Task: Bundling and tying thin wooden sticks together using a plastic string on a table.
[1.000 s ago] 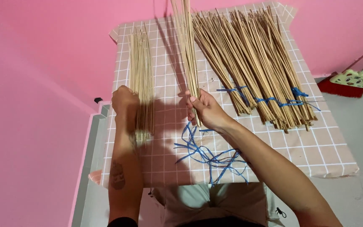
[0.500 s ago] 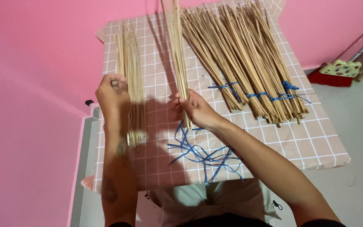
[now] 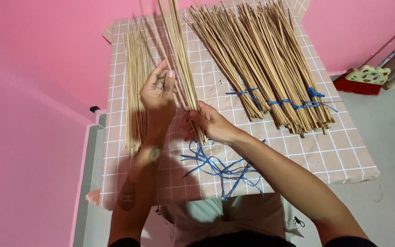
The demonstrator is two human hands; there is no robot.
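My right hand (image 3: 209,123) grips the lower end of a loose bundle of thin bamboo sticks (image 3: 179,55) that rises upward over the table. My left hand (image 3: 158,91) is raised beside it, fingers pinching a stick or two at the bundle's left side. A flat row of separated sticks (image 3: 136,87) lies along the table's left side. Several bundles of sticks tied with blue string (image 3: 261,68) lie on the right half of the table.
The small table (image 3: 334,155) has a pink checked cloth. Loose blue string strips (image 3: 220,167) lie near its front edge. Pink walls stand to the left and behind. A red dustpan and a yellow-green toy-like object (image 3: 366,77) sit on the floor at right.
My left hand has left the row of sticks on the left and moved right and up to the bundle held in my right hand. The view has shifted slightly.
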